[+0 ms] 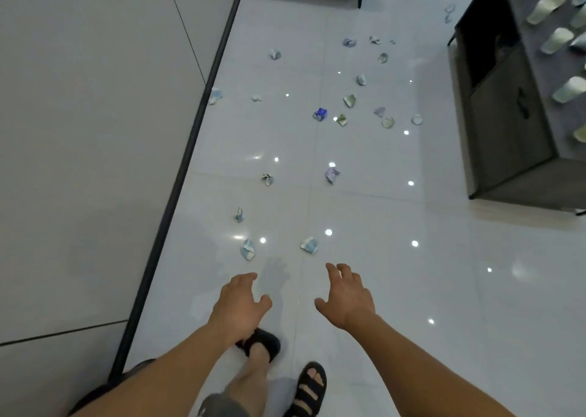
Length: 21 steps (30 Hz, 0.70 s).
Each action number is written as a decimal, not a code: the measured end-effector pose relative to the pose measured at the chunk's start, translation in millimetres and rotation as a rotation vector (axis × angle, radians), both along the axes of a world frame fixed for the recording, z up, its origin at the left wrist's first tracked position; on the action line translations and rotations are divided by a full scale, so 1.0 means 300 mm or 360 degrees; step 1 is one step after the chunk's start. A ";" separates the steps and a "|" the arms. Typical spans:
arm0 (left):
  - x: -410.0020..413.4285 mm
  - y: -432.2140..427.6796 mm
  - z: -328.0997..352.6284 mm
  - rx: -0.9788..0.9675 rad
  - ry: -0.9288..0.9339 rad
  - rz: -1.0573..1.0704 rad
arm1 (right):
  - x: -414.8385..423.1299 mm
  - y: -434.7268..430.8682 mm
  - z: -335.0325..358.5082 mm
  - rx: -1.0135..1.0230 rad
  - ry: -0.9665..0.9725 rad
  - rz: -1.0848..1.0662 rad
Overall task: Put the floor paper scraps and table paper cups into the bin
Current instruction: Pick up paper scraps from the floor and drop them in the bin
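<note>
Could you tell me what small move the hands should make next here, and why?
Probably lower the right hand to the pale blue scrap just ahead of it. Both it and the left hand are open and empty, so picking up comes first.

The left hand (238, 304) and right hand (348, 298) hang low over the glossy white floor (396, 290) — both empty, fingers spread and loosely bent. Just beyond them lie two crumpled paper scraps (310, 245). Many more are scattered farther off, among them a deep blue scrap (321, 114). At the right stands a dark counter (507, 137) carrying what look like paper cups (569, 90) on their sides. Black sandals (309, 388) show below.
</note>
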<state>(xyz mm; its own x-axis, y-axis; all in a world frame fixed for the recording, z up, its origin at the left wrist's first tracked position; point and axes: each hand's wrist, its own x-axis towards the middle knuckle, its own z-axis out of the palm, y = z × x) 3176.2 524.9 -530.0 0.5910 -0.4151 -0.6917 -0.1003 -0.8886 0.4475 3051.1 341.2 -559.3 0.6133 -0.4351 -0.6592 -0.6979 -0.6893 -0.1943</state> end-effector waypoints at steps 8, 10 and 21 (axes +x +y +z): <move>0.347 -0.149 -0.240 0.0119 -0.0021 -0.0029 | 0.343 -0.130 -0.192 0.0016 0.0001 0.0020; 0.441 -0.206 -0.300 0.0132 -0.0022 -0.0073 | 0.428 -0.188 -0.266 0.0018 0.0025 0.0066; 0.601 -0.436 -0.802 0.0256 -0.0057 -0.0037 | 0.657 -0.437 -0.876 0.0190 0.0072 0.0141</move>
<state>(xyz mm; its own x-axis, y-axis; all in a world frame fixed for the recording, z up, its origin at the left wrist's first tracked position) 3356.4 394.2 -770.6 0.6080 -0.3146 -0.7290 -0.1349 -0.9457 0.2956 3248.2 210.0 -822.1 0.6144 -0.2972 -0.7308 -0.6451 -0.7225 -0.2485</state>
